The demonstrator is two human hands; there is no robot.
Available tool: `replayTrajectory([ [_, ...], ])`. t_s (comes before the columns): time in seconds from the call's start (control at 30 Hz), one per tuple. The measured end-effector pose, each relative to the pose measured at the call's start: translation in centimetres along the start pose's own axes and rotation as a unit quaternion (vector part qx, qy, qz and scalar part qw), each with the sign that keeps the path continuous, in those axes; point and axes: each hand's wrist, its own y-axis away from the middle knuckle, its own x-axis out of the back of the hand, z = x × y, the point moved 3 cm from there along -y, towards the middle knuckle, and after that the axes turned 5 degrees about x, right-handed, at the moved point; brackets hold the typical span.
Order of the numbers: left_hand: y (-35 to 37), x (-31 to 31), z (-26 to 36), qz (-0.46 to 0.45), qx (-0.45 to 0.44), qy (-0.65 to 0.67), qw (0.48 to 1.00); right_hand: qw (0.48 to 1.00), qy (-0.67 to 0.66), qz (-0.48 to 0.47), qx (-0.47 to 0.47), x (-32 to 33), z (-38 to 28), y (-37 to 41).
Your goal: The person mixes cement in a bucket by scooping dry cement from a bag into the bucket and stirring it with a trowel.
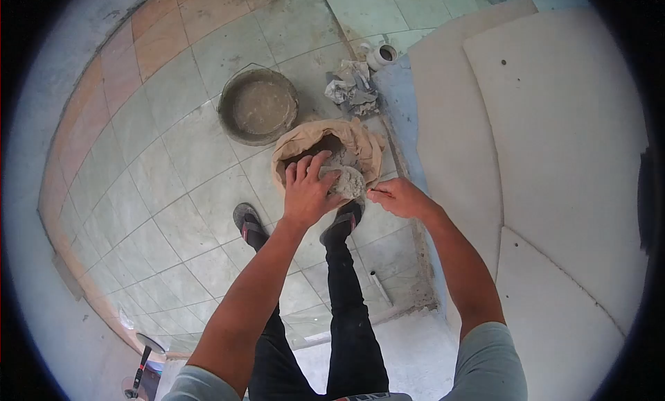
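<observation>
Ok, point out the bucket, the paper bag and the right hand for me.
Bucket [251, 138]: head view, near side of its wall.
Paper bag [373, 153]: head view, right side of its crumpled rim.
Right hand [399, 198]: head view, back of the hand.

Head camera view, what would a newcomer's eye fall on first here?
Probably the open paper bag at the centre, with the left hand over its near edge, the right hand at its right side and a grey heap between them. Next, the bucket of grey-brown stuff beyond the bag, to its left. Then the large pale panels at right.
</observation>
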Motion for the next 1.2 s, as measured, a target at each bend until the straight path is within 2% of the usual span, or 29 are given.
replayTrajectory([
  [0.13,-0.6,-1.2,0.8,-0.018,0.006,-0.012,1.0,0.999,0.006,0.027,0.033,0.0,1.1,0.5],
  [0.2,-0.6,-1.6,0.9,-0.031,0.0,-0.031,0.999,0.999,-0.003,0.025,0.024,0.4,0.8,1.0],
  [0.3,-1.0,-2.2,0.8,-0.077,0.034,0.014,0.996,1.0,0.0,0.006,0.004,0.6,1.4,1.3],
  [0.5,-2.1,-1.1,1.3,-0.01,0.069,0.007,0.998,0.998,0.011,0.044,0.035,0.1,3.1,1.6],
  [0.6,-2.4,-0.7,0.8,-0.037,0.079,-0.036,0.996,0.999,0.021,0.035,0.024,0.6,2.9,2.0],
  [0.7,-2.2,-0.1,-0.5,-0.034,0.11,-0.031,0.993,0.999,0.035,0.033,0.014,1.2,2.8,3.0],
  [0.8,-1.4,-0.2,-1.6,-0.12,0.166,-0.034,0.978,0.996,0.068,0.049,0.031,2.3,2.8,4.2],
  [0.9,-0.1,0.2,-1.1,-0.113,0.199,-0.031,0.973,0.995,0.073,0.066,0.034,3.8,1.8,4.8],
  [1.03,2.0,-0.5,-2.3,-0.058,0.165,0.02,0.984,0.996,0.055,0.06,-0.041,5.8,-3.5,3.2],
  [1.13,4.3,1.4,-3.8,-0.04,0.135,0.107,0.984,0.996,0.026,0.088,-0.023,5.3,-6.1,-1.4],
  [1.2,6.7,2.8,-6.1,-0.019,0.161,0.156,0.974,0.996,0.001,0.085,-0.004,4.0,-6.1,-6.7],
])
